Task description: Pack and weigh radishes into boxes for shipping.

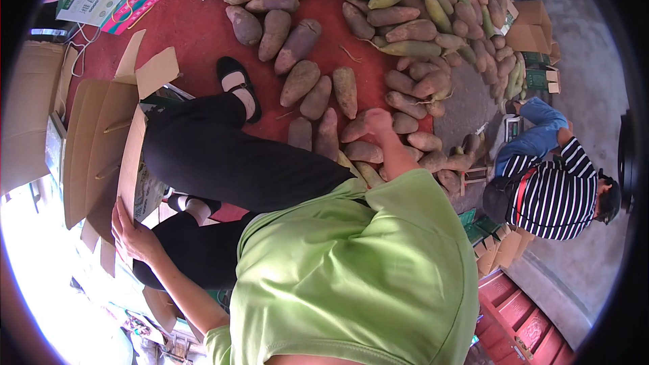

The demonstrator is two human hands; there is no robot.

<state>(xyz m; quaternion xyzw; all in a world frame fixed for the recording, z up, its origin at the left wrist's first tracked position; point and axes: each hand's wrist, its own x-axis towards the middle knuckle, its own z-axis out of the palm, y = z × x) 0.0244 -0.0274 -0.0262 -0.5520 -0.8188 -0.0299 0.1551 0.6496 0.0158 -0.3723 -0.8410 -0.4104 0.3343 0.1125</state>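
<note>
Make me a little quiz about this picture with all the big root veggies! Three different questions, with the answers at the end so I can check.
1. Which thing does the left hand touch? A: a black shoe. B: the open cardboard box. C: a green vegetable.
2. True or false: the other person wears a plain green top.
3. Fill the gap: the right hand is among the root vegetables, many of which lie on a ____ floor covering.

Key: 1. B. 2. False: black and white stripes. 3. Red.
</note>
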